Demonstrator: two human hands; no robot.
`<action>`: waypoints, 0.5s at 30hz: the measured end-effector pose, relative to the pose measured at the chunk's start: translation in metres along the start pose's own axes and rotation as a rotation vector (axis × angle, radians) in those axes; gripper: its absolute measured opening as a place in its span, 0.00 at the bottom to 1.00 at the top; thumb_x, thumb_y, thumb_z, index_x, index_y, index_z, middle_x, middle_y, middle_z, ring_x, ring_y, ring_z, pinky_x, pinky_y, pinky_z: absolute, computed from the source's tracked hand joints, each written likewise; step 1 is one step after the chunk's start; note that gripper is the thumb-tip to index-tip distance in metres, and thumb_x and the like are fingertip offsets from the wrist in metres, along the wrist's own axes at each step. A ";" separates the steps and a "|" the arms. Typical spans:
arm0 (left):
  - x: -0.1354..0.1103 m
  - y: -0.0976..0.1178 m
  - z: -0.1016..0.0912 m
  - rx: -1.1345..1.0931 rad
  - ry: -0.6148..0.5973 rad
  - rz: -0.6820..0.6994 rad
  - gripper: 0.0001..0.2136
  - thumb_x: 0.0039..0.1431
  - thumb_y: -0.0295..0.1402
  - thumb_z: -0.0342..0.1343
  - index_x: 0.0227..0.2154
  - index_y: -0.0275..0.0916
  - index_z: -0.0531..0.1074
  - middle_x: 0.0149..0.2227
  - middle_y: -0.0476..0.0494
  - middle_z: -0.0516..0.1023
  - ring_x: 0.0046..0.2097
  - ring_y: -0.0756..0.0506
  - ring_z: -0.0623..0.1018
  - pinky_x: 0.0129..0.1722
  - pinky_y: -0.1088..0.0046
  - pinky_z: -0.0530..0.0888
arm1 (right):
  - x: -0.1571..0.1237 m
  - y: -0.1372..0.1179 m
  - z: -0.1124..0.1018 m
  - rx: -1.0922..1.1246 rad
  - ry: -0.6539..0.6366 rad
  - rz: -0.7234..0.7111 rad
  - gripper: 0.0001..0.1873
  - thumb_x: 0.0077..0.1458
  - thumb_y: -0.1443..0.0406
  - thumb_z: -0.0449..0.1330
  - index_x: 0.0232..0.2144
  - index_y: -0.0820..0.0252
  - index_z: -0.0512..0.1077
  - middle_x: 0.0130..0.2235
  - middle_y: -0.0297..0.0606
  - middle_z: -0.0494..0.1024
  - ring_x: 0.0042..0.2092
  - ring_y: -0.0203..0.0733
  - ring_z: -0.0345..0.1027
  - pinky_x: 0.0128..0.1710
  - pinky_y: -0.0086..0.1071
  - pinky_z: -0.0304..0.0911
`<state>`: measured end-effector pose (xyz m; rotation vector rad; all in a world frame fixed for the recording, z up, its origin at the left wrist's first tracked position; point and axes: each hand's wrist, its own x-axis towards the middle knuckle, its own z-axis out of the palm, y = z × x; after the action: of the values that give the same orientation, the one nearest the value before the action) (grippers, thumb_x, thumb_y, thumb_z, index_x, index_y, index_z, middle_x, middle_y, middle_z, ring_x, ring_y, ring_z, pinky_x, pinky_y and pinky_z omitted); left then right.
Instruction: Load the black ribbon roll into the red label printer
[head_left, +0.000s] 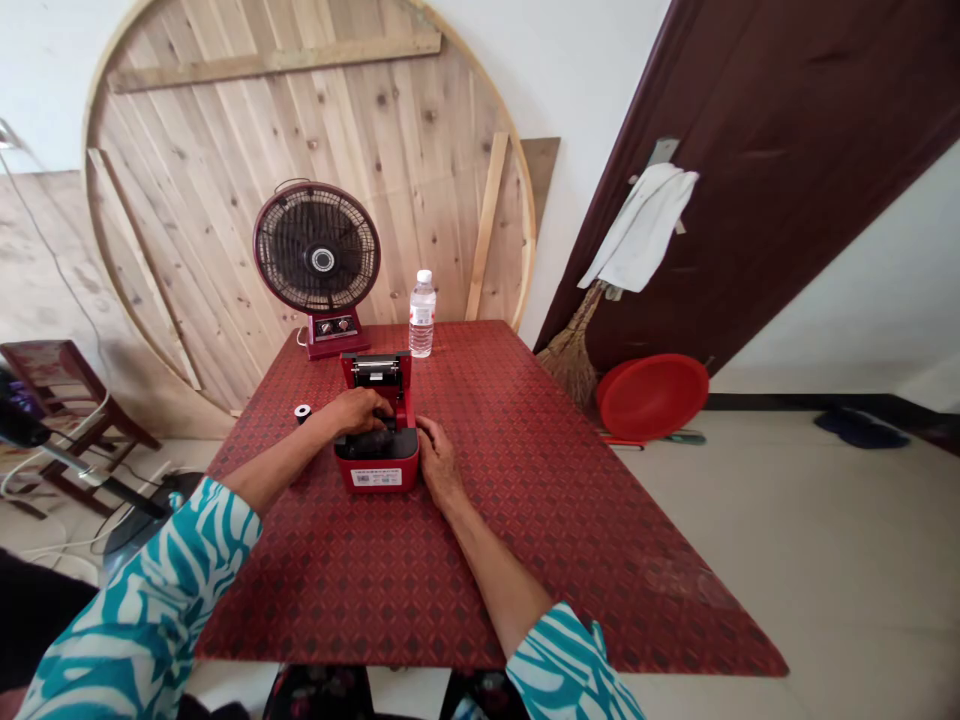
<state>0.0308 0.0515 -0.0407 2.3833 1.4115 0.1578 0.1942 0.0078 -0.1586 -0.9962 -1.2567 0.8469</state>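
A red and black printer (376,476) stands on the table with its lid (377,370) raised at the back. A white label with print is stuck on the side facing me. My left hand (358,411) reaches over the left side into the open compartment. Its fingers are bent, and their tips are hidden inside, so I cannot make out what they pinch. Against the printer's right side, my right hand (441,466) steadies it with curled fingers. A small roll (303,414) with a white end and dark core stands left of the printer, partly behind my left forearm.
Behind the printer stand a dark red fan (319,262) and a water bottle (422,318) on the patterned red table (570,560). A round wooden board (420,150) leans on the wall. Right of the table are a straw broom (574,350) and a red basin (656,398).
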 end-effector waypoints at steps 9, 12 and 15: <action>0.008 -0.009 0.002 -0.044 0.027 0.008 0.08 0.40 0.29 0.63 0.28 0.42 0.78 0.31 0.48 0.80 0.36 0.45 0.76 0.34 0.76 0.67 | 0.005 0.002 -0.003 0.008 0.004 0.035 0.17 0.54 0.57 0.52 0.43 0.54 0.72 0.46 0.39 0.76 0.49 0.44 0.68 0.54 0.42 0.59; 0.003 -0.008 0.001 -0.051 0.028 0.051 0.06 0.45 0.29 0.59 0.28 0.42 0.79 0.33 0.47 0.80 0.38 0.45 0.76 0.37 0.76 0.67 | 0.032 -0.012 -0.002 0.011 0.044 0.033 0.20 0.54 0.56 0.52 0.46 0.55 0.70 0.50 0.40 0.74 0.53 0.44 0.65 0.56 0.44 0.57; -0.005 -0.004 -0.004 -0.058 -0.005 0.082 0.08 0.51 0.32 0.56 0.32 0.42 0.79 0.36 0.46 0.81 0.39 0.44 0.77 0.38 0.74 0.67 | 0.070 -0.035 0.006 0.035 0.051 -0.078 0.23 0.55 0.54 0.51 0.49 0.56 0.67 0.54 0.39 0.70 0.57 0.43 0.61 0.58 0.42 0.54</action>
<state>0.0244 0.0498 -0.0378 2.3933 1.2903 0.2110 0.1971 0.0607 -0.1014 -0.9294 -1.2253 0.7766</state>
